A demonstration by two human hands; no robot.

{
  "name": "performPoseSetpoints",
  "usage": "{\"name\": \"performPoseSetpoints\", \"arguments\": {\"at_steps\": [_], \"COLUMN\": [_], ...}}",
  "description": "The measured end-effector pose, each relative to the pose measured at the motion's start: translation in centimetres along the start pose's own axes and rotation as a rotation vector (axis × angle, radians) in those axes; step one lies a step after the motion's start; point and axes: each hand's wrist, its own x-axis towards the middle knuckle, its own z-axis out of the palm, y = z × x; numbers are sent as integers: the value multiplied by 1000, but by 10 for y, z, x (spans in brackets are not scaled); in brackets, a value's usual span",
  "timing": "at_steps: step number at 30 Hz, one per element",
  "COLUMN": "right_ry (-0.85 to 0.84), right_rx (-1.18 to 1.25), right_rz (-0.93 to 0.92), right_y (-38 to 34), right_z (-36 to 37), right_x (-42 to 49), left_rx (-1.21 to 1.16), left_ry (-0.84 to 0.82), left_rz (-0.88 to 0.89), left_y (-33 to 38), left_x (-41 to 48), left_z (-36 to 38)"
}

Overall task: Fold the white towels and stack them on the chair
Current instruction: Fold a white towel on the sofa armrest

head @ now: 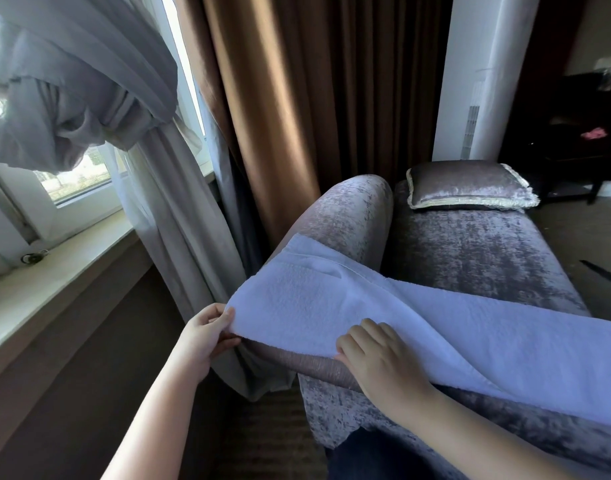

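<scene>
A towel (332, 299) runs rightward across the chair (470, 254) arm; left hand (207, 337) pinches its left corner, right hand (377, 355) grips the near edge.

Brown curtain (280, 116) beside sunlit window (77, 183); dim room.

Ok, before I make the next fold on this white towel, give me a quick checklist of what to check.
1. Left hand pinches a corner of the white towel: ok.
2. Right hand grips the near edge: cannot tell, fingers lie over it.
3. Towel lies flat: not ok, it drapes over the chair arm, creased.
4. Whole towel in sight: not ok, it runs off the right edge.
5. Room on the seat: ok, bare velvet shows before the cushion.
</scene>
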Motion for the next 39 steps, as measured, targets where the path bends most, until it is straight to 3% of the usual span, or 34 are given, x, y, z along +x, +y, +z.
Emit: {"name": "performPoseSetpoints", "arguments": {"at_steps": [8, 12, 20, 24, 27, 29, 33, 39], "right_ry": [3, -18, -36, -37, 26, 57, -71, -149], "right_rx": [28, 48, 28, 40, 89, 34, -143, -193], "right_rz": [-16, -36, -50, -67, -24, 104, 342, 363], "right_y": [-8, -4, -3, -2, 7, 18, 36, 52], "right_z": [-1, 5, 8, 1, -20, -32, -35, -35], "right_x": [-12, -20, -24, -20, 4, 21, 28, 22], "left_rx": [-39, 81, -19, 264, 526, 598, 817, 969], "left_ry": [-52, -72, -153, -92, 173, 272, 166, 116], "left_rz": [8, 52, 62, 95, 272, 417, 514, 299], "left_y": [-9, -14, -24, -20, 11, 38, 76, 93], "left_x": [-2, -4, -7, -6, -5, -3, 19, 66], "left_z": [-4, -7, -12, -14, -5, 14, 67, 105]}}
